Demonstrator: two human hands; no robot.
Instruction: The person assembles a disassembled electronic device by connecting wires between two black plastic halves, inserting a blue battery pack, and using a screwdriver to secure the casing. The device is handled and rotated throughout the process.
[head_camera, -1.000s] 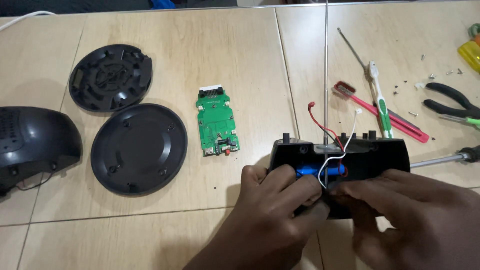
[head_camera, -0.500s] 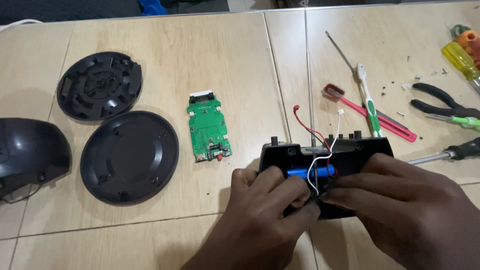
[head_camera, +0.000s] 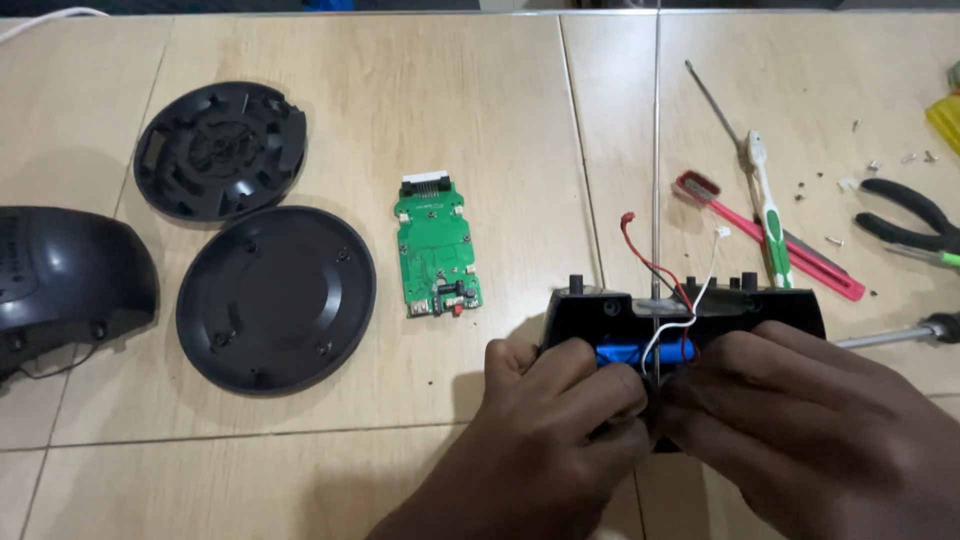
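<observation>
Both my hands grip a black plastic housing (head_camera: 745, 305) at the table's near edge. My left hand (head_camera: 555, 415) clasps its left front, my right hand (head_camera: 800, 420) its right front. Between my fingertips sits a blue battery cell (head_camera: 625, 353) inside the housing. Red and white wires (head_camera: 690, 290) rise from it, ending in small connectors. A thin metal antenna (head_camera: 656, 150) runs straight up from the housing across the table. A green circuit board (head_camera: 436, 248) lies loose to the left of the housing.
Two round black covers (head_camera: 275, 300) (head_camera: 220, 150) and a dark curved shell (head_camera: 60, 280) lie at left. At right are a white-green toothbrush (head_camera: 765, 205), a pink toothbrush (head_camera: 770, 240), pliers (head_camera: 915, 225), a screwdriver (head_camera: 900, 335) and scattered small screws (head_camera: 865, 160).
The view has shifted, so everything sits a little lower and further left in the picture. My hands stay closed on the housing, with the fingers drawn closer over the blue cell.
</observation>
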